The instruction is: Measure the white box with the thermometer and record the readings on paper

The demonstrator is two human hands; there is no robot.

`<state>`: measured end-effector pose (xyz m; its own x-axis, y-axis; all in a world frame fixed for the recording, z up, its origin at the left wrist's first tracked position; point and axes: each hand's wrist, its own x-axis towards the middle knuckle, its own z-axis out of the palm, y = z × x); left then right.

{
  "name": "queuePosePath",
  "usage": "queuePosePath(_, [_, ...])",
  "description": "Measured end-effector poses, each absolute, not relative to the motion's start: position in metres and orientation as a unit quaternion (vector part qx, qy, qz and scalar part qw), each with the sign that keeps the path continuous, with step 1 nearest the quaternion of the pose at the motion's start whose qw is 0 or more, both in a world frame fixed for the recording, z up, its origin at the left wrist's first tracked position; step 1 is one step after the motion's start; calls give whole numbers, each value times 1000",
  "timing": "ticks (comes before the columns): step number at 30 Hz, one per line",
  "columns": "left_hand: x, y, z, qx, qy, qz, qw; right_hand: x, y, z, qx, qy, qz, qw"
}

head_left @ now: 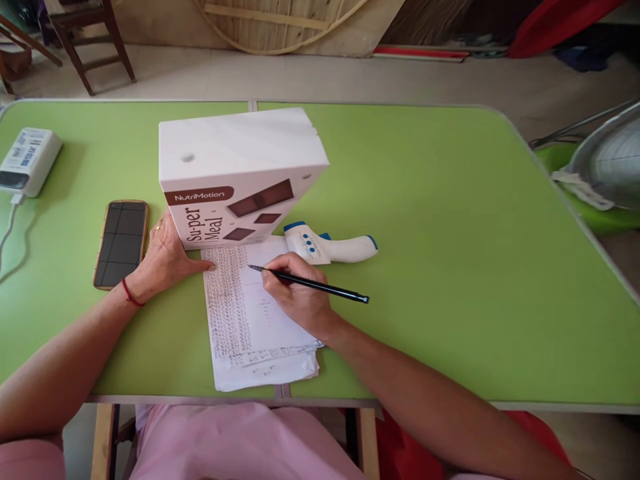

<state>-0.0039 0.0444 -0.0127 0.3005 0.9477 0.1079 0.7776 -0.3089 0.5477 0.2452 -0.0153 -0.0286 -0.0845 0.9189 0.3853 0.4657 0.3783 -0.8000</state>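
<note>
My right hand [300,293] is closed around a black pen [325,287], its tip over a sheet of paper [260,307] with dense rows of handwriting on the left part. My left hand [163,257] lies open beside the lower left edge of a white box [240,147] labelled "NutriMotion Su-per Meal"; its thumb stretches onto the paper's upper left edge, and its other fingers are partly hidden by the box. The box stands upright at the top of the paper. A white and blue infrared thermometer [330,247] lies just beyond my right hand.
On the green table [450,267], a smartphone [121,244] lies left of my left hand. A white power bank [29,162] with a cable sits at the far left. Beyond the table stand a wooden chair [93,50] and, at right, a metal basin [613,160].
</note>
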Motion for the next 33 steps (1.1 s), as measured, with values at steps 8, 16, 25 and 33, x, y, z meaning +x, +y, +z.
queuePosePath(8, [-3, 44, -11, 785, 544, 221, 198, 245, -14, -29, -496, -693, 260, 455])
queuePosePath(16, [-3, 45, -10, 783, 543, 215, 211, 246, -15, -30, -491, -688, 244, 475])
queuePosePath(25, [-2, 45, -12, 778, 550, 219, 210, 245, -14, -32, -490, -692, 256, 464])
queuePosePath(33, [-3, 45, -12, 783, 545, 218, 204, 244, -14, -31, -498, -689, 267, 453])
